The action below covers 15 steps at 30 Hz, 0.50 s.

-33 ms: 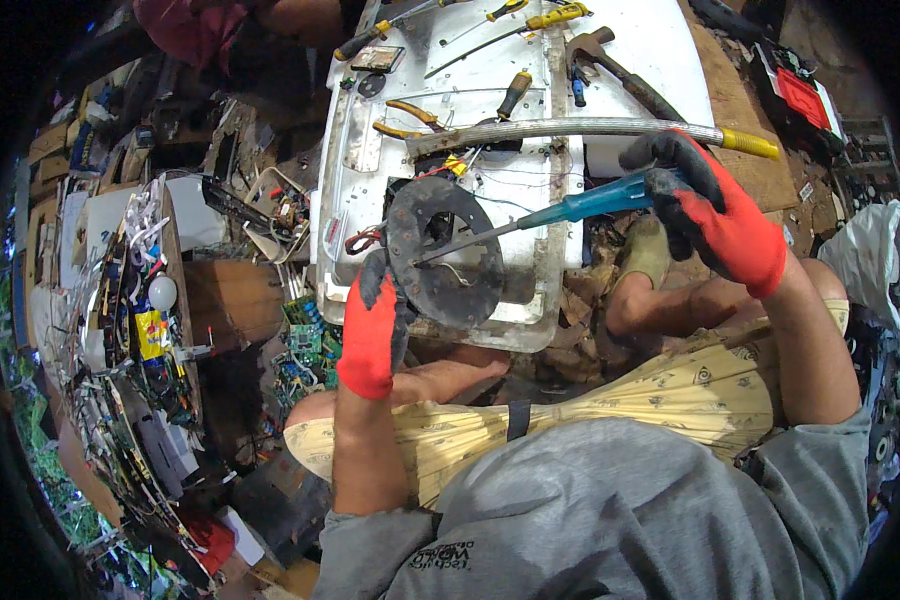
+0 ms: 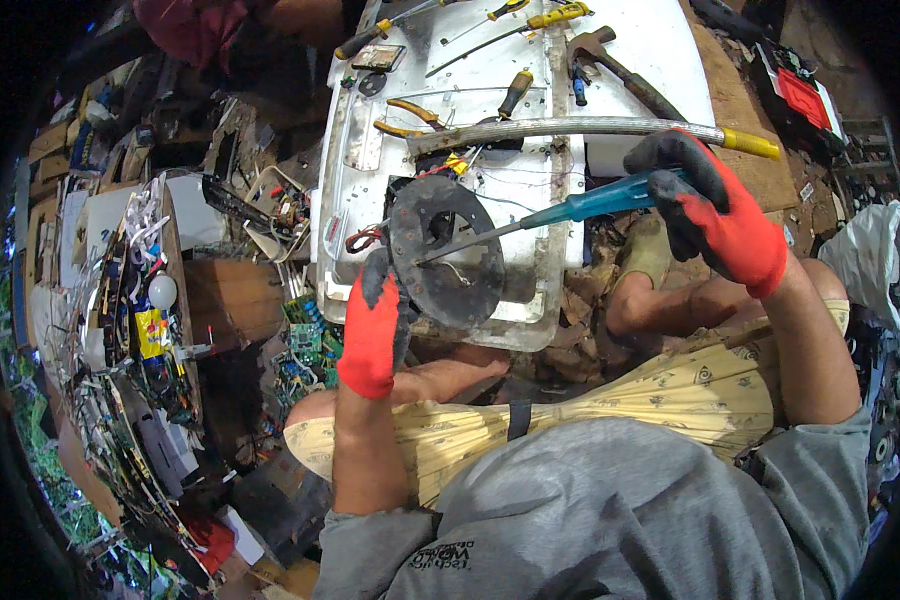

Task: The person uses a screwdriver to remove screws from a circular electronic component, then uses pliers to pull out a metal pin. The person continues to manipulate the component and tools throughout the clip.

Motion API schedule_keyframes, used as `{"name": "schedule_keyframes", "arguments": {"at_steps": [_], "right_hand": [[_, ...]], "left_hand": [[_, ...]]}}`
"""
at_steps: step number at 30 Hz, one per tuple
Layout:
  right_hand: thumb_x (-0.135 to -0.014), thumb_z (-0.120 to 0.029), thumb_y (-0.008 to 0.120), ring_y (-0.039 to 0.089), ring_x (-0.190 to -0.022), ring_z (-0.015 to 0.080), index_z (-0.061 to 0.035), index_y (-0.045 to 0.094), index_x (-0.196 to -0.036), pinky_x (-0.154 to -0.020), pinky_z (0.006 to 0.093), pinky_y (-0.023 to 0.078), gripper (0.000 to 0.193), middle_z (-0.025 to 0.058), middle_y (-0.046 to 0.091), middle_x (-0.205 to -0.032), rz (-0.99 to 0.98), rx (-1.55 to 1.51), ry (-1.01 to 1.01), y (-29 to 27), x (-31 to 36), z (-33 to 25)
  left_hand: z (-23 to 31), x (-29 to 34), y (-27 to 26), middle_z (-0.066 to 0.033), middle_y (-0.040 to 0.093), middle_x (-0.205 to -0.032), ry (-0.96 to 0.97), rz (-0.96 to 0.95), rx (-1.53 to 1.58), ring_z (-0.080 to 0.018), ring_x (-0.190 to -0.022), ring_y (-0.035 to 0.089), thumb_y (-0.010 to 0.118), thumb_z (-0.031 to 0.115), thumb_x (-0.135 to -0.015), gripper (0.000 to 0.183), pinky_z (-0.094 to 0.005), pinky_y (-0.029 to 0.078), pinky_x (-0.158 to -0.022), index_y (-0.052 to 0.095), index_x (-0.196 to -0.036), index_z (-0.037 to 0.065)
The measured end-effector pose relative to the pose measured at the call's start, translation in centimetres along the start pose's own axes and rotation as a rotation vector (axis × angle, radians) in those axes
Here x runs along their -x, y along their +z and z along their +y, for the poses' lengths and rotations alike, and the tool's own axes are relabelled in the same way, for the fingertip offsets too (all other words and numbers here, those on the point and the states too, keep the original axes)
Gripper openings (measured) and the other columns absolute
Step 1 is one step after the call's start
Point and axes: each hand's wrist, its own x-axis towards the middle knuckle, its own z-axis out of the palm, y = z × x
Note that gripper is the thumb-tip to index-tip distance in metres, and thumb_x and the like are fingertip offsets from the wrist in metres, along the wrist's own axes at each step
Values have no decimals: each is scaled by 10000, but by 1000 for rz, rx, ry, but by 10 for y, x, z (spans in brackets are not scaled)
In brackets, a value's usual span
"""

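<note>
Well, starting from the left, green circuit boards [image 2: 310,345] lie between eight and nine o'clock from the left hand [image 2: 372,325]. That gloved hand is closed on the near-left edge of a dark disc [image 2: 440,285], though some fingers are hidden. The disc sits between one and two o'clock from it, over the white worktop [image 2: 370,215], its longer axis running roughly eleven to five. Next comes a blue-handled screwdriver [image 2: 580,206], its tip appearing to meet the disc's face just beside the left hand; whether it sits in anything, I cannot tell. A hammer [image 2: 625,77] rests between one and two o'clock from the disc. The right hand [image 2: 720,215] wraps the handle's end, farther from the disc, with the shaft pointing between eight and nine o'clock from it.
</note>
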Motion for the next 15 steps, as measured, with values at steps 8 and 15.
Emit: {"name": "schedule_keyframes", "arguments": {"at_steps": [8, 15], "right_hand": [[-863, -140, 632, 507, -1182, 154, 5, 481, -1313, -1036, 310, 390, 496, 59, 528, -1247, -4, 18, 21, 4, -1, -5], [-885, -109, 612, 526, -1187, 152, -7, 464, -1352, -1021, 307, 417, 501, 55, 546, -1280, -9, 31, -344, -4, 2, 15]], "left_hand": [[-20, -8, -8, -65, 590, -1247, 81, -27, -11, -160, -1113, 530, 499, 257, -1040, 400, -308, 420, -987, 506, -1352, 7], [-15, -11, -5, -56, 599, -1236, 99, -72, -35, -161, -1089, 554, 498, 252, -1037, 358, -294, 436, -957, 553, -1298, 13]]}}
